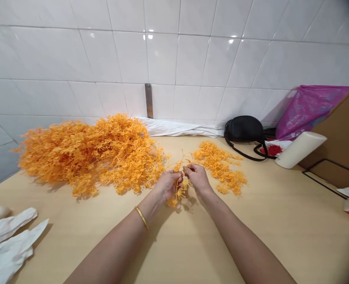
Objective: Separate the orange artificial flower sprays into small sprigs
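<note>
Between my two hands is an orange artificial flower sprig [179, 192] with thin stems and small spiky blossoms. My left hand [169, 183], with a gold bangle on its wrist, is closed around the stems. Thumb and fingers of my right hand [197, 176] pinch the same sprig near its upper stems, close beside the left fingertips. A large heap of orange artificial flowers [103, 152] lies to the left of my hands. On the right, a smaller pile of orange sprigs [222, 167] rests on the table. The exact grip points are partly hidden by the fingers.
On the wooden table [269, 225], a black bag [245, 129], a cream roll [301, 150] and a black wire frame [331, 177] lie right. Behind are a purple plastic bag [307, 108] and cardboard [337, 134]. White cloths [11, 240] lie front left; a tiled wall [192, 59] stands behind.
</note>
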Demonstrator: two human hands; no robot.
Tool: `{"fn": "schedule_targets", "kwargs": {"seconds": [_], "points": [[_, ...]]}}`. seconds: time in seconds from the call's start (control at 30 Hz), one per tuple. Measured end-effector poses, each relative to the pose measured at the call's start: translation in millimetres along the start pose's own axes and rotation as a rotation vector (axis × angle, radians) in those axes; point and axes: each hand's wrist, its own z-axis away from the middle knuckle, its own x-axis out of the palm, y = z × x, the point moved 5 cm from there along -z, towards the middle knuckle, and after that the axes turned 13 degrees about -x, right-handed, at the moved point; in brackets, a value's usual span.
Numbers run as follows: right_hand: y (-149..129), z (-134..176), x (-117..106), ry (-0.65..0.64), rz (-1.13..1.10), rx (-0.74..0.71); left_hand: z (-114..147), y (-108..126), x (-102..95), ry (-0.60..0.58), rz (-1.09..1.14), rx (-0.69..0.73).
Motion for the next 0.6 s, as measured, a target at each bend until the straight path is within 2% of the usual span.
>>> {"fn": "schedule_targets", "kwargs": {"seconds": [0.07, 0.17, 0.3, 0.47, 0.53, 0.6], "points": [[7, -9, -11, 0.068, 0.090, 0.014, 4, 4, -1.5, 0.020, 0.008, 0.041], [12, -21, -39, 0.143, 0.215, 0.045, 10, 9, -2.2, -0.032, 0.024, 0.076], [4, -27, -61, 0.082, 0.318, 0.032, 7, 13, -10.8, -0.004, 0.144, 0.112], [-11, -13, -50, -0.082, 0.338, 0.008, -5, 8, -19.9, 0.075, 0.195, 0.130], [-15, -2, -36, -0.191, 0.189, 0.055, -7, 6, -21.1, 0.071, 0.224, 0.127], [-21, 11, -16, -0.348, -0.065, 0.102, -9, 4, -21.9, 0.066, 0.250, 0.110]]}}
